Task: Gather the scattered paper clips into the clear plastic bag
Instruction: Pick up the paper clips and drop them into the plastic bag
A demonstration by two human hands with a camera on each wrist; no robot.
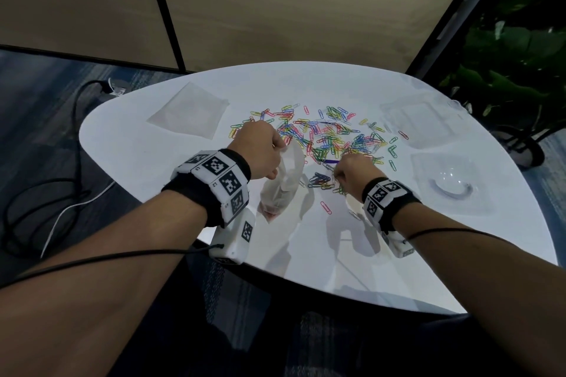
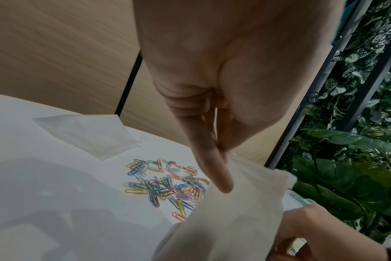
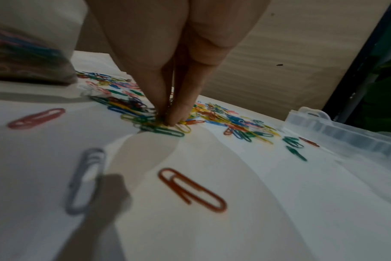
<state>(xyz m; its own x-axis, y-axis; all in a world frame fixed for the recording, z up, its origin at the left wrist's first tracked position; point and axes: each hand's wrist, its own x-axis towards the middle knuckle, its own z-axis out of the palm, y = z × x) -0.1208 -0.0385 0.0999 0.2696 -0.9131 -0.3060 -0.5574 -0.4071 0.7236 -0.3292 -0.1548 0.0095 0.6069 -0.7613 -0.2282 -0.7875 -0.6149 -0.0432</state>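
Several coloured paper clips [image 1: 324,138] lie scattered over the middle of the white table [image 1: 413,254]. My left hand [image 1: 277,150] holds the clear plastic bag [image 1: 281,187] up by its top edge, left of the pile. In the left wrist view my thumb and fingers [image 2: 214,169] pinch the bag's rim [image 2: 246,203]. The bag [image 3: 22,58] holds some clips at its bottom. My right hand [image 1: 337,173] is down at the near edge of the pile. Its fingertips [image 3: 167,121] come together, pinching clips [image 3: 165,130] on the table.
A spare flat bag [image 1: 188,115] lies at the back left. Clear plastic boxes [image 1: 419,122] and a clear lid [image 1: 450,187] sit on the right side. Stray clips [image 3: 190,189] lie near my right wrist. Cables [image 1: 61,193] run over the floor at left.
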